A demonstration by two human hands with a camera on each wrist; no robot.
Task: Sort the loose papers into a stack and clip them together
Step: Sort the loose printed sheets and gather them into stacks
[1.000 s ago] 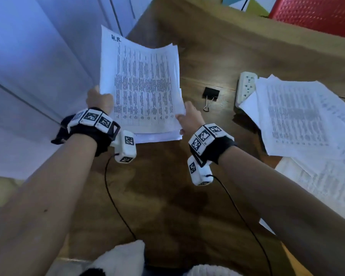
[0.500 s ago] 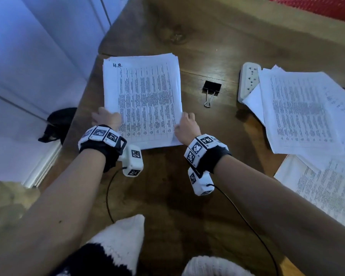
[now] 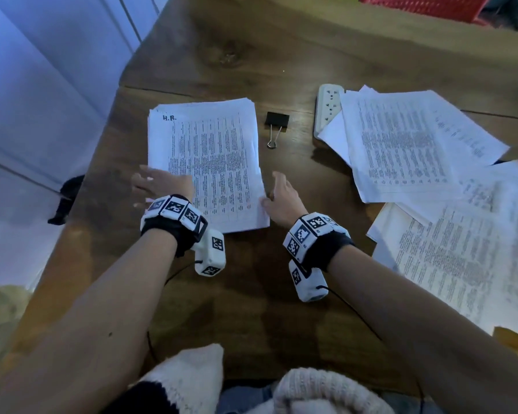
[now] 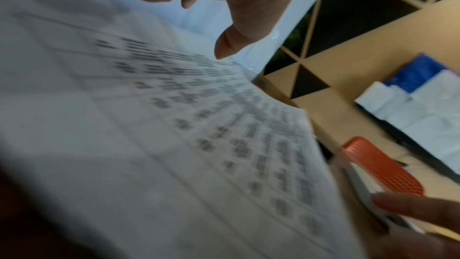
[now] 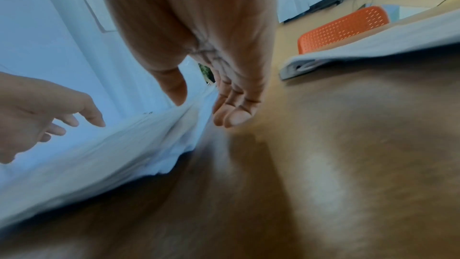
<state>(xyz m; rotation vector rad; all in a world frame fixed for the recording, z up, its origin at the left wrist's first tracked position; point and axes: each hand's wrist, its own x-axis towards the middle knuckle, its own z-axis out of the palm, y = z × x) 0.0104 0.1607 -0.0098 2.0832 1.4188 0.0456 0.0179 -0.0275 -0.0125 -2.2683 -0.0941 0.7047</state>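
A stack of printed papers marked "H.R." lies flat on the wooden table. My left hand hovers open over the stack's near left corner, fingers spread, holding nothing. My right hand is open beside the stack's right edge, its thumb at the paper's edge. A black binder clip lies on the table just right of the stack's far end. In the left wrist view the printed sheet fills the frame, blurred. In the right wrist view the right hand's fingers point down at the stack's edge.
Loose printed sheets lie spread over the table's right side, partly covering a white power strip. A red basket stands at the far edge. The table's left edge runs close to the stack. Knitted cloth lies near me.
The stack, held upright in both hands a second ago, was laid flat on the table. Both hands have since let go and opened beside it.
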